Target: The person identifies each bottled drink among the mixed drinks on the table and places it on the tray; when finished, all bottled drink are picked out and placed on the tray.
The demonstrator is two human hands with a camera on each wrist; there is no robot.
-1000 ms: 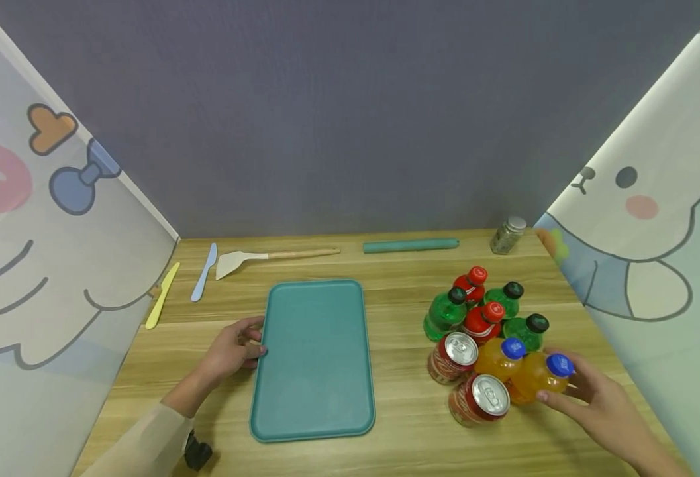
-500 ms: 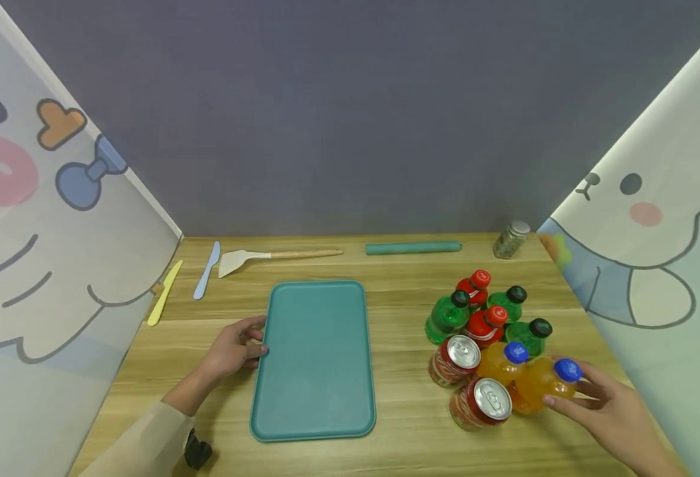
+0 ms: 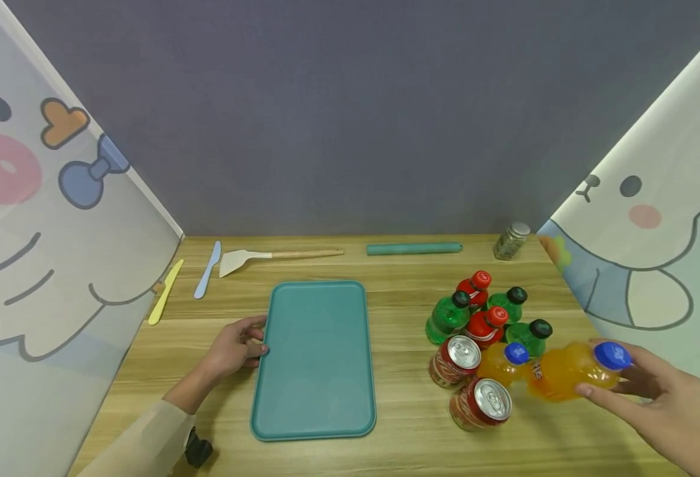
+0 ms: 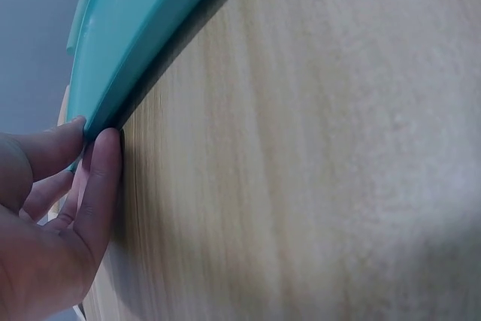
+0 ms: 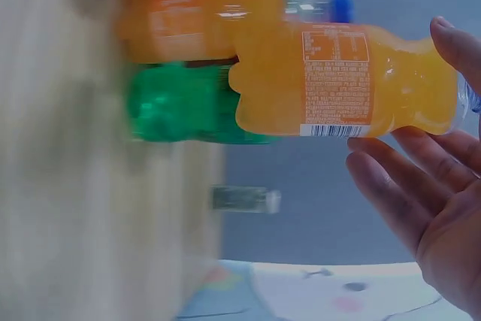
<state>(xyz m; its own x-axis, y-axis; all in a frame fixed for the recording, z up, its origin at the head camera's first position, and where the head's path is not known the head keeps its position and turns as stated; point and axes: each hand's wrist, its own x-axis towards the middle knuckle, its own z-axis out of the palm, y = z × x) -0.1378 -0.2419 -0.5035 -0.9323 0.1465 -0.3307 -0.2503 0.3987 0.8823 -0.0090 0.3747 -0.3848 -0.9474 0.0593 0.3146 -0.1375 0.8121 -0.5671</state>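
Observation:
My right hand (image 3: 659, 397) grips an orange soda bottle (image 3: 573, 374) with a blue cap near its top. The bottle is tilted, and the right wrist view shows it raised off the table. Beside it stands a second orange soda bottle (image 3: 501, 363), partly hidden. Two red soda cans (image 3: 453, 361) are at its left and front. Behind are green bottles (image 3: 447, 318) with black caps and red-capped bottles (image 3: 483, 328). My left hand (image 3: 233, 351) pinches the left rim of a teal tray (image 4: 143, 28) between thumb and fingers. Nothing lies on the tray.
Along the back lie a yellow knife (image 3: 165, 295), a blue knife (image 3: 208, 270), a spatula (image 3: 278, 254) and a teal rod (image 3: 414, 248). A small lidded jar (image 3: 510, 242) stands at the back right. Printed panels flank the table (image 3: 403, 371).
My right hand has lifted the orange soda bottle away from the group, up and to the right, tilting it. My left hand has stayed at the tray's rim.

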